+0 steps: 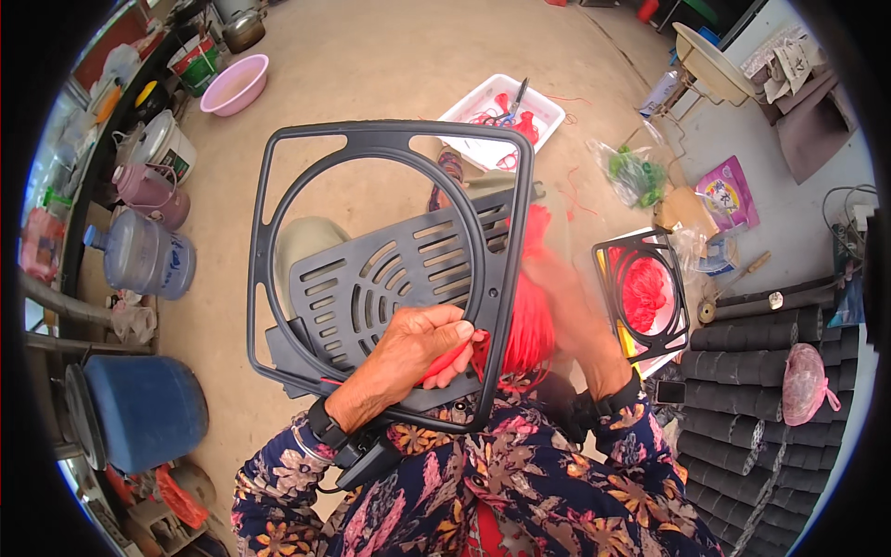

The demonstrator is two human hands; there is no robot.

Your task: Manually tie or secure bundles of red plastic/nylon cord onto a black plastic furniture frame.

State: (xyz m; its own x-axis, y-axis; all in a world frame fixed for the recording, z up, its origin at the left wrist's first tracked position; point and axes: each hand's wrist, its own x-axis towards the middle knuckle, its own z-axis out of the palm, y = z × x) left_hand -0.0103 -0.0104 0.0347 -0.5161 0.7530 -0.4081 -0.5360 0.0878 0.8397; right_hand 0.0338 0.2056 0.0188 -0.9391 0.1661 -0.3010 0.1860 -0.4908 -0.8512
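A black plastic frame (399,130), squarish with a large round opening, stands tilted before me. My left hand (422,345) is closed at the lower right of its ring, with red string (444,365) pinched and bunched in the fingers. Behind the frame a dark slotted plastic panel (339,269) lies across my lap. Loose red strands (529,325) hang just right of the frame's right side. Beside them my right hand (555,283) is smeared by motion; its fingers cannot be made out.
Ahead on the floor, a white tray (557,116) holds scissors (513,107) and red string pieces. To the right, another black frame (682,316) lies over a container with a red string bundle (643,292). Black rolls (742,371) are stacked nearby. A blue barrel (153,413) stands left.
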